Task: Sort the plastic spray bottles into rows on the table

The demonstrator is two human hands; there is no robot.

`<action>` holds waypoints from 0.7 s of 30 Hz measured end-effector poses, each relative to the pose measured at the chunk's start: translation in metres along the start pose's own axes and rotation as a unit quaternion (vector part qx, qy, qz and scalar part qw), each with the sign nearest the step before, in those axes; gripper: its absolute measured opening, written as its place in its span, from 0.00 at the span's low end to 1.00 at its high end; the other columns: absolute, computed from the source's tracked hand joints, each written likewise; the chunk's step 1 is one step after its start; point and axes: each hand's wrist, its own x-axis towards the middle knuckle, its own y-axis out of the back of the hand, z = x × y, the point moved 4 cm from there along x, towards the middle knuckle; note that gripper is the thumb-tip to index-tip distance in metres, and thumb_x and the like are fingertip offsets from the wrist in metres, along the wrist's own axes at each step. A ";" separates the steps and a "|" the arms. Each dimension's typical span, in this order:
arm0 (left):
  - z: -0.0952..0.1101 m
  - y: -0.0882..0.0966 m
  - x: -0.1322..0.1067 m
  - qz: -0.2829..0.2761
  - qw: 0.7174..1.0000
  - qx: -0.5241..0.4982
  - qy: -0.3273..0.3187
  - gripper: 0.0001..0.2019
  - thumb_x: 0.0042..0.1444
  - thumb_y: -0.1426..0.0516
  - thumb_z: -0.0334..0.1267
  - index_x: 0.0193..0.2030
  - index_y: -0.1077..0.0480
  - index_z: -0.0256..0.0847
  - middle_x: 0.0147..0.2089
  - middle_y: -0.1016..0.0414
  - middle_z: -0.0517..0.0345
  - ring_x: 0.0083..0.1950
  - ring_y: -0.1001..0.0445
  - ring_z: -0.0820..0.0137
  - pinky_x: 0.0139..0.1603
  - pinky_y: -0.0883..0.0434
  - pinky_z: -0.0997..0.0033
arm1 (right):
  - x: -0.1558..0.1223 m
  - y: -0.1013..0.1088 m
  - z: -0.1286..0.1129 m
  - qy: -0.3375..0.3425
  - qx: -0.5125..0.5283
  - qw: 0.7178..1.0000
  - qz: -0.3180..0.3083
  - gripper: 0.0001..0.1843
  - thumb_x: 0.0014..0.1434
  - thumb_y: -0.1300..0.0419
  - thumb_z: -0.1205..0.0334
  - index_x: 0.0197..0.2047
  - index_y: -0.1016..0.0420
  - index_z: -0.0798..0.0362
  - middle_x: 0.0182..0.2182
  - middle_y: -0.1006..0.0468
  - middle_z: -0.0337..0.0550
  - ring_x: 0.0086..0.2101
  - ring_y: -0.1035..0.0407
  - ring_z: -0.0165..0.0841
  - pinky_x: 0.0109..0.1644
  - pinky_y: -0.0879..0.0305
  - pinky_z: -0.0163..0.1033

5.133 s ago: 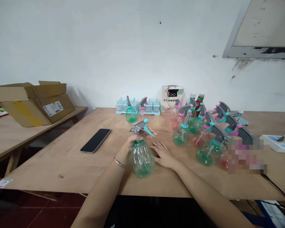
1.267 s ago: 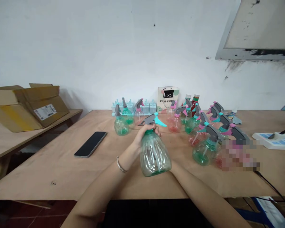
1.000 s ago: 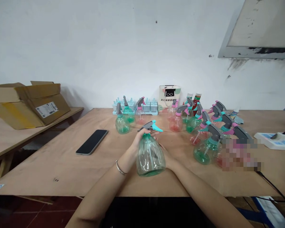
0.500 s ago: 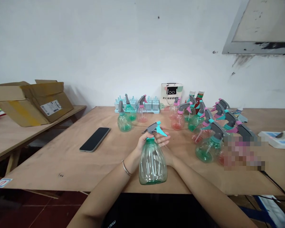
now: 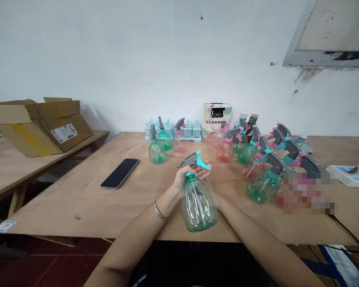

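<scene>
My left hand [image 5: 182, 177], with a bracelet at its wrist, grips a clear green spray bottle [image 5: 199, 207] at the neck. Its thumb lies across the front of the neck and fingers show beyond it, under the trigger. The grey spray head [image 5: 193, 159] has a turquoise trigger pointing right. The bottle is held above the table's near edge, tilted with its base to the right. My right hand [image 5: 214, 192] is behind the bottle, its fingers mostly hidden; whether it touches the bottle cannot be made out.
Several green and pink spray bottles [image 5: 261, 189] crowd the right of the table. More stand at the back by light-blue popsicle moulds [image 5: 193, 130] and a paper bag [image 5: 217, 119]. A phone [image 5: 120, 173] lies left; a cardboard box [image 5: 48, 127] sits on another table. A power strip [image 5: 348, 175] is far right.
The spray bottle has tipped, its base swinging to the right while the neck stays in my left hand. Both hands remain in nearly the same place.
</scene>
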 end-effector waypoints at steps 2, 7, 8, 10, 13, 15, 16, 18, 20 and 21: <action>0.000 -0.002 -0.001 -0.021 1.000 0.012 0.000 0.18 0.34 0.46 0.30 0.36 0.26 0.36 0.38 0.20 0.50 0.48 0.22 0.54 0.60 0.34 0.50 | 0.000 -0.002 0.001 -0.015 -0.007 1.000 -0.010 0.34 0.62 0.42 0.53 0.68 0.43 0.54 0.66 0.39 0.58 0.65 0.46 0.51 0.67 0.47 0.61; 0.000 -0.001 0.000 -0.053 0.996 0.072 -0.010 0.13 0.31 0.45 0.33 0.28 0.29 0.36 0.37 0.21 0.48 0.42 0.22 0.55 0.51 0.29 0.55 | -0.001 -0.002 0.001 -0.023 0.002 1.000 -0.018 0.33 0.63 0.44 0.51 0.69 0.45 0.45 0.65 0.36 0.49 0.64 0.42 0.47 0.66 0.45 0.59; 0.000 0.000 0.000 -0.057 0.995 0.079 -0.011 0.13 0.31 0.46 0.33 0.28 0.29 0.36 0.38 0.21 0.48 0.42 0.23 0.54 0.50 0.29 0.56 | -0.001 -0.002 0.001 -0.024 0.003 1.000 -0.019 0.33 0.63 0.44 0.50 0.69 0.45 0.44 0.65 0.37 0.49 0.64 0.43 0.47 0.66 0.45 0.59; 0.000 0.001 0.000 -0.057 0.995 0.084 -0.004 0.15 0.31 0.46 0.33 0.31 0.27 0.36 0.38 0.21 0.48 0.44 0.23 0.53 0.51 0.30 0.56 | 0.000 0.001 -0.001 -0.027 0.003 0.999 -0.025 0.34 0.63 0.44 0.49 0.69 0.46 0.46 0.66 0.38 0.50 0.65 0.45 0.48 0.66 0.45 0.59; -0.002 -0.001 -0.001 -0.065 0.995 0.079 0.014 0.21 0.33 0.46 0.33 0.38 0.26 0.36 0.41 0.20 0.49 0.47 0.23 0.53 0.54 0.32 0.54 | 0.001 0.004 -0.005 -0.035 -0.007 0.999 -0.033 0.33 0.64 0.47 0.49 0.69 0.46 0.47 0.68 0.42 0.51 0.66 0.47 0.48 0.66 0.46 0.57; -0.003 -0.003 -0.002 -0.075 0.994 0.075 0.023 0.23 0.34 0.46 0.32 0.42 0.26 0.37 0.42 0.20 0.49 0.49 0.23 0.52 0.55 0.33 0.53 | 0.001 0.005 -0.007 -0.039 -0.013 0.998 -0.037 0.32 0.64 0.47 0.49 0.69 0.45 0.46 0.69 0.44 0.50 0.67 0.48 0.48 0.67 0.46 0.56; -0.004 -0.004 -0.002 -0.078 0.994 0.074 0.029 0.24 0.34 0.46 0.32 0.42 0.26 0.36 0.43 0.20 0.49 0.49 0.23 0.52 0.56 0.34 0.53 | 0.001 0.005 -0.007 -0.039 -0.014 0.998 -0.039 0.32 0.64 0.47 0.49 0.69 0.45 0.45 0.69 0.44 0.49 0.67 0.48 0.48 0.66 0.46 0.55; -0.006 -0.003 -0.002 -0.075 0.994 0.071 0.035 0.22 0.34 0.46 0.32 0.40 0.26 0.35 0.43 0.20 0.47 0.49 0.23 0.51 0.55 0.33 0.53 | 0.001 0.005 -0.007 -0.037 -0.011 0.998 -0.041 0.33 0.63 0.46 0.50 0.69 0.44 0.45 0.68 0.42 0.48 0.66 0.47 0.47 0.66 0.46 0.54; -0.006 -0.001 0.000 -0.071 0.995 0.066 0.022 0.18 0.32 0.46 0.33 0.34 0.26 0.35 0.42 0.20 0.45 0.48 0.23 0.50 0.54 0.32 0.53 | 0.000 0.004 -0.005 -0.040 -0.003 0.998 -0.045 0.33 0.62 0.45 0.50 0.68 0.43 0.45 0.66 0.39 0.49 0.64 0.44 0.47 0.66 0.45 0.55; -0.005 -0.001 0.000 -0.072 0.995 0.064 0.012 0.16 0.31 0.46 0.33 0.31 0.27 0.35 0.41 0.20 0.45 0.47 0.23 0.50 0.53 0.31 0.53 | -0.001 0.004 -0.005 -0.044 0.001 0.998 -0.047 0.33 0.62 0.45 0.50 0.68 0.43 0.45 0.66 0.38 0.49 0.64 0.42 0.47 0.65 0.44 0.55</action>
